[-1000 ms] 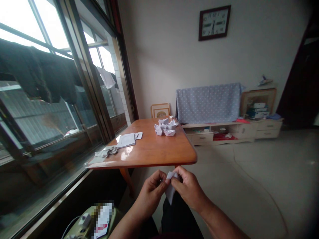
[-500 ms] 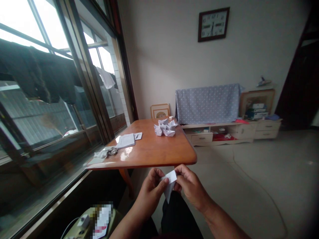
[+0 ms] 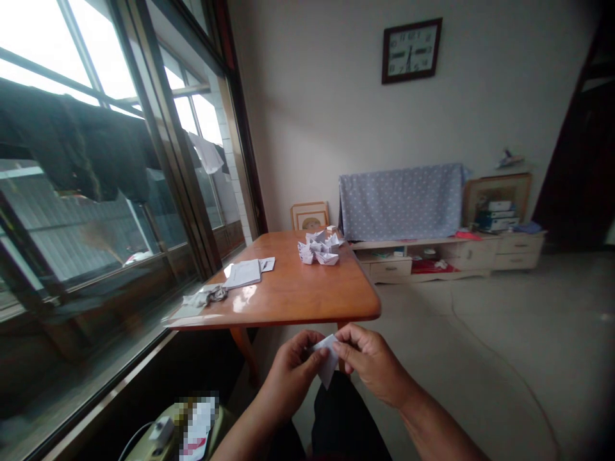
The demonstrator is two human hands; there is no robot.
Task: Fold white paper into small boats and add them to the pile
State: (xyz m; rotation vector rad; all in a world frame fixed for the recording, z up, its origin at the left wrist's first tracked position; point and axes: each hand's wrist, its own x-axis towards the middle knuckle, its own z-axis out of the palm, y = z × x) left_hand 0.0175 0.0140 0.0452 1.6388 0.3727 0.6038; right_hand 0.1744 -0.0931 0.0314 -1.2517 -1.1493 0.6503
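Note:
A small folded piece of white paper (image 3: 327,365) is pinched between both hands over my lap, just in front of the table's near edge. My left hand (image 3: 289,370) grips its left side with closed fingers. My right hand (image 3: 369,363) pinches its top right with thumb and fingers. The paper's pointed end hangs down between them. A pile of several folded white paper shapes (image 3: 318,248) sits far away on the wooden table (image 3: 298,291).
A stack of white sheets (image 3: 243,273) and a crumpled cloth (image 3: 206,295) lie on the table's left side by the window. A low cabinet (image 3: 446,253) with a dotted blue cover stands against the far wall. A box with a cable (image 3: 166,435) is at bottom left.
Both hands have kept working the paper: it was turned and folded smaller, and the hands shifted slightly up and then back down.

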